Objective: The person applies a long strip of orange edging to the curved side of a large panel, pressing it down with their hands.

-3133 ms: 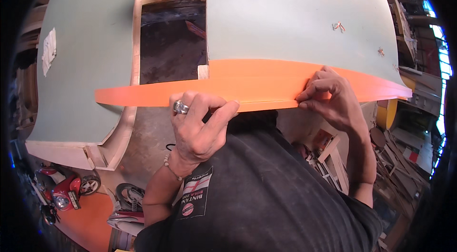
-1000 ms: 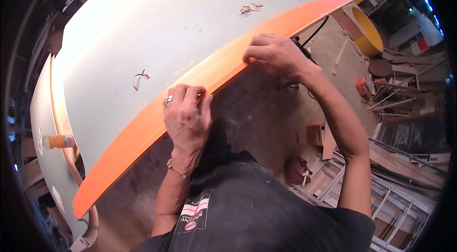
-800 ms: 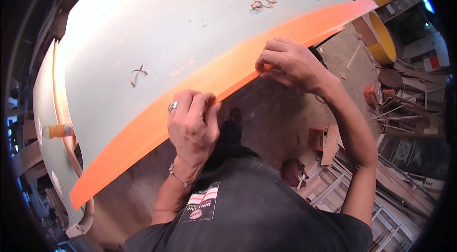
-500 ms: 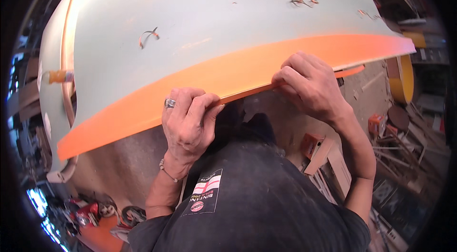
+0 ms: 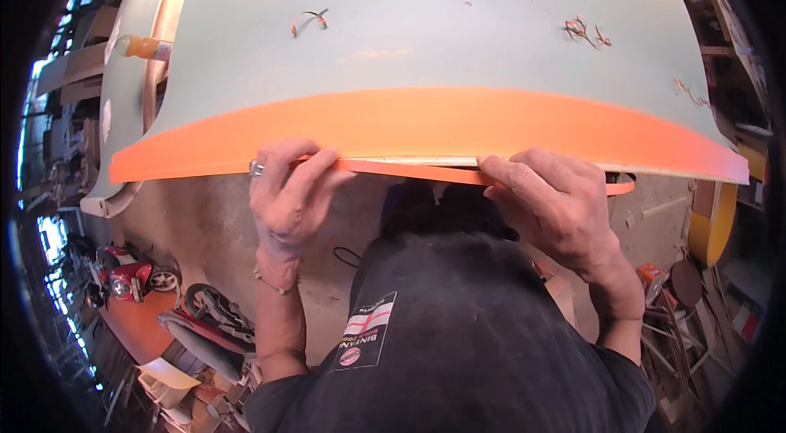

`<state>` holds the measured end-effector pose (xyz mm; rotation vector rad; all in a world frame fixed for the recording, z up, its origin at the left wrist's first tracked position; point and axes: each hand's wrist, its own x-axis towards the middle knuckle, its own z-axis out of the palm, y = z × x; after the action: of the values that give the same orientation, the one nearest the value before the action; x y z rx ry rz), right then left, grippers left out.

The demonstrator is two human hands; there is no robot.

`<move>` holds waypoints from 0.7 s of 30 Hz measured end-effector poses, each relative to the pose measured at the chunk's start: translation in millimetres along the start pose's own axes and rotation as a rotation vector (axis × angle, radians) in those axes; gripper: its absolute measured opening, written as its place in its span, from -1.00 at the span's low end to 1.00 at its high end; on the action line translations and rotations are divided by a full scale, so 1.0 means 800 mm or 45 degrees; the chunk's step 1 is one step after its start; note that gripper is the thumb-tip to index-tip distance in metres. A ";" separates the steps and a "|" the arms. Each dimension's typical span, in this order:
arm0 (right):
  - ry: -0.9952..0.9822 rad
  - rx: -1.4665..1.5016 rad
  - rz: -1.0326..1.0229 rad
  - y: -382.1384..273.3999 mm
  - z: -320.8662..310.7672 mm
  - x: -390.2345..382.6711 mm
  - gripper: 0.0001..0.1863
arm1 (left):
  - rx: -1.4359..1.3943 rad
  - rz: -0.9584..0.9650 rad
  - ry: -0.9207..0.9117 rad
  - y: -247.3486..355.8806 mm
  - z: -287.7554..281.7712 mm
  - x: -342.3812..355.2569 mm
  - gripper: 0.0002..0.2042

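1. Orange strip (image 5: 409, 170) first: a thin band running along the near lower edge of the big pale green panel (image 5: 426, 32), sagging slightly off that edge between the two hands, its far end poking out free to the right.
2. Left hand (image 5: 288, 196) now: fingers (image 5: 315, 167) curled up and over the strip, pinching it against the panel's edge, thumb hidden underneath. A ring (image 5: 258, 169) shows on one finger and a bead bracelet (image 5: 274, 284) on the wrist.
3. Right hand (image 5: 557, 204): fingers bent and close together, the tips pressed on the strip where it meets the edge. Gripping it, though whether the thumb closes from below I cannot tell.
4. Just above both hands, a broad orange band (image 5: 458, 126) covers the front face of the panel from end to end, and the strip lies right under it.
5. Out on the panel's top: small curled shavings (image 5: 583, 30), one cluster to the right, another curl further left.
6. Far left, an orange bottle (image 5: 146, 47) lies by the panel's wooden frame (image 5: 160, 40).
7. Below the hands, the person's dark shirt (image 5: 458, 335) fills the lower middle; a red motorbike (image 5: 123, 279) stands on the floor to the lower left.
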<state>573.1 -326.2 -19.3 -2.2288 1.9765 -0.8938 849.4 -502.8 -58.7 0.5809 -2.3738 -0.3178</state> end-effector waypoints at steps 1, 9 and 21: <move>0.020 0.023 0.029 0.005 0.003 -0.001 -0.77 | 0.036 -0.009 -0.070 -0.011 -0.011 -0.004 -0.67; 0.045 0.155 0.084 0.009 0.007 0.002 -0.78 | 0.158 -0.149 -0.176 -0.016 -0.033 -0.010 -0.71; 0.014 0.195 0.104 0.019 0.011 0.000 -0.77 | 0.182 -0.169 0.024 -0.013 -0.020 -0.025 -0.74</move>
<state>563.4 -332.0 -32.6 -2.0509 1.9167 -1.0117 877.0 -503.4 -62.1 0.8069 -2.3578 -0.2000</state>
